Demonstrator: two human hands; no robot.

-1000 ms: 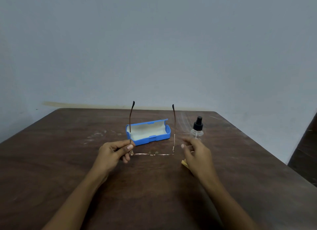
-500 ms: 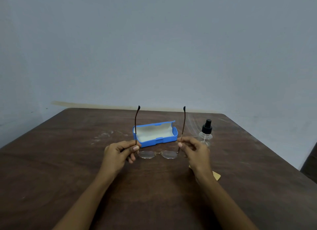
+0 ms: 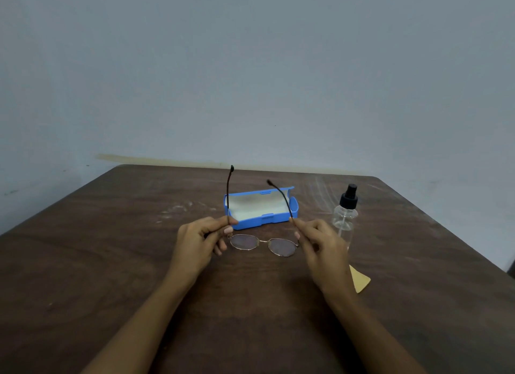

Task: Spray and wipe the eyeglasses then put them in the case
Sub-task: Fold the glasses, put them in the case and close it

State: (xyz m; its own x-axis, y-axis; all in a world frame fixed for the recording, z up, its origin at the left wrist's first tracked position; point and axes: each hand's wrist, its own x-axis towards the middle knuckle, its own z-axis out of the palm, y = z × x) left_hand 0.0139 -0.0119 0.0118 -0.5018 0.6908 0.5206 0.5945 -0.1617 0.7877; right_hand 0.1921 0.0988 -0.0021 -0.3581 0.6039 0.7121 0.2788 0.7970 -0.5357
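— Starting at the left, what does the left hand (image 3: 199,241) have?

— It pinches the left temple arm (image 3: 229,189) of the thin gold-wire eyeglasses with oval lenses (image 3: 263,241), low down by the hinge; thumb and forefinger are closed on it, the other fingers curled under; that arm stands almost straight up.

— And the lenses?

— They hang between the two hands, low over the dark brown wooden table (image 3: 111,248); I cannot tell whether the rims touch it; the front runs left to right.

— Where does the case lie from there?

— The open blue hard-plastic case with the pale lining (image 3: 274,219) sits just beyond the glasses, away from the person; its long axis also runs left to right, so frame and case lie nearly parallel; both hands look about equally near it.

— The right hand (image 3: 323,245)?

— Its fingertips pinch the right temple arm (image 3: 281,196) near the hinge; that arm leans inward toward the other, which I read as partly folded; the left arm is not yet folded.

— Further right?

— The clear plastic spray bottle with the black pump top (image 3: 345,220) stands upright just beyond the right hand; a small flat yellow cloth (image 3: 361,280) lies by the right wrist; neither is held.

— So the coming move?

— Probably folding both arms, then a short carry forward; with the axes matched, little turning seems needed; whether spraying and wiping are done, the lenses do not show.
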